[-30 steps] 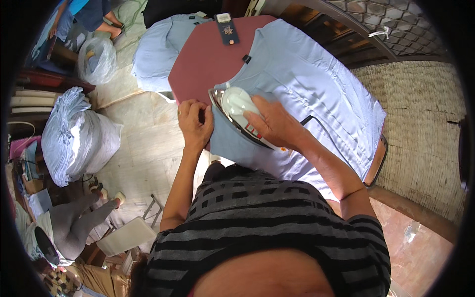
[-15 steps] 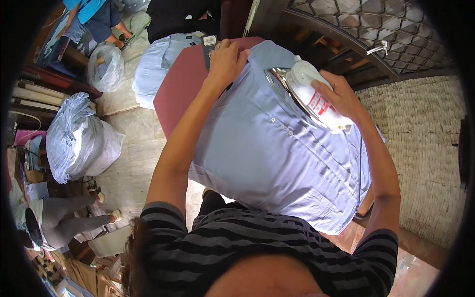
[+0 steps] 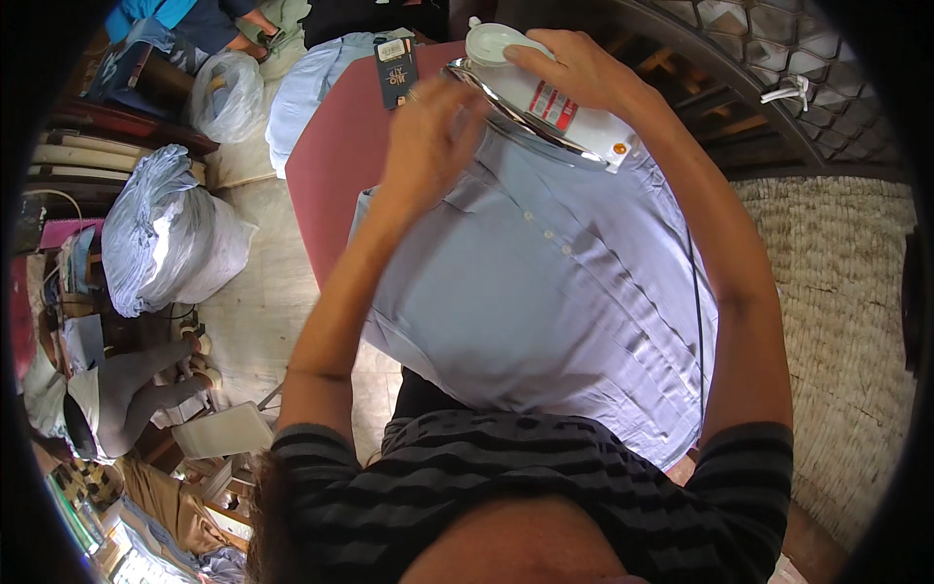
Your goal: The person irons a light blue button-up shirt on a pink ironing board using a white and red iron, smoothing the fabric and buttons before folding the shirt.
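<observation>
A light blue button-front shirt (image 3: 496, 263) lies spread over a dark red ironing board (image 3: 326, 161). My right hand (image 3: 589, 73) grips a white iron (image 3: 584, 131) with a shiny metal edge and a red-printed label. The iron is over the far part of the shirt, and its pointed end faces left. Just left of that tip is my left hand (image 3: 433, 141), its fingers smeared by motion near the shirt's far left edge. A dark printed tag (image 3: 396, 78) lies on the board beyond the left hand. A thin black cord (image 3: 697, 311) runs down the shirt's right side.
Folded light blue clothing (image 3: 311, 92) lies beyond the board. On the floor at left are a large plastic-wrapped clothes bundle (image 3: 165, 234) and a clear plastic bag (image 3: 229, 97). Two people are partly visible at left. A metal lattice gate (image 3: 778, 92) stands at far right.
My right hand has carried the iron farther away and left, toward the shirt's far end. My left hand has come off the tag, leaving it uncovered, and moved slightly nearer me.
</observation>
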Action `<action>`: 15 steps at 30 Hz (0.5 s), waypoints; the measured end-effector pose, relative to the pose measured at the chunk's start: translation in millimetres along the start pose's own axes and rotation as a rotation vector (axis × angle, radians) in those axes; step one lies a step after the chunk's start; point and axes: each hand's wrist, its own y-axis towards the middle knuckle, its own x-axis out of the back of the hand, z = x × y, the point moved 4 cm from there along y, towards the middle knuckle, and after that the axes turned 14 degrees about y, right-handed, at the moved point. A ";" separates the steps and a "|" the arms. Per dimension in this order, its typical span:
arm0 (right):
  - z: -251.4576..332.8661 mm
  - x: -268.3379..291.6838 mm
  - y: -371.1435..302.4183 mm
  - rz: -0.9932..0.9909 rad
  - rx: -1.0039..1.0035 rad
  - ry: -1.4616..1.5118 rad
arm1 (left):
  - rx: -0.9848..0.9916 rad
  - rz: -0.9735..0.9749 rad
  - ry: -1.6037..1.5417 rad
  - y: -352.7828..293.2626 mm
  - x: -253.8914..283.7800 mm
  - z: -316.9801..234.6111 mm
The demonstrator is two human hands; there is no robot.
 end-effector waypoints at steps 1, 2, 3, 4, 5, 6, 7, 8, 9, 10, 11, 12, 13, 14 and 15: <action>1.1 -2.4 0.5 0.009 -0.028 0.018 | -0.086 -0.044 -0.015 -20.1 -3.3 -20.5; 0.6 -1.3 -2.9 0.010 0.001 0.016 | -0.076 0.015 -0.034 -38.5 -8.5 -38.9; -2.6 0.7 -8.6 0.006 0.036 0.022 | -0.065 0.071 -0.052 -55.7 -13.5 -55.7; -8.6 3.0 -16.8 0.002 0.069 0.026 | -0.081 0.124 -0.018 -70.3 -18.8 -69.2; -14.6 7.3 -26.4 -0.001 0.101 0.026 | -0.097 0.175 0.012 -82.6 -25.0 -80.8; -19.8 11.3 -36.1 0.001 0.103 0.004 | -0.113 0.193 0.036 -93.6 -29.2 -90.2; -21.4 14.2 -44.7 0.010 0.055 0.043 | -0.128 0.209 0.057 -102.9 -33.7 -98.6; -22.4 16.9 -52.6 0.019 0.008 0.082 | -0.144 0.225 0.079 -110.8 -38.1 -106.1; -20.3 21.9 -57.4 0.025 -0.041 0.115 | -0.174 0.254 0.055 -117.1 -44.2 -115.4; -19.6 24.6 -58.3 0.110 -0.228 0.242 | -0.202 0.286 0.033 -123.1 -48.8 -124.7; -15.3 28.0 -57.3 0.140 -0.250 0.252 | -0.230 0.318 0.010 -129.4 -52.8 -133.8; -13.2 30.5 -56.1 0.167 -0.274 0.263 | -0.251 0.337 -0.006 -134.1 -53.9 -142.9; -11.0 32.5 -56.2 0.193 -0.299 0.275 | -0.261 0.347 -0.021 -137.0 -55.7 -150.3; -7.3 35.1 -58.1 0.211 -0.277 0.241 | -0.271 0.357 -0.037 -139.2 -58.1 -157.3; -1.1 30.8 -63.1 0.184 -0.220 0.228 | -0.278 0.376 -0.055 -143.5 -59.6 -163.2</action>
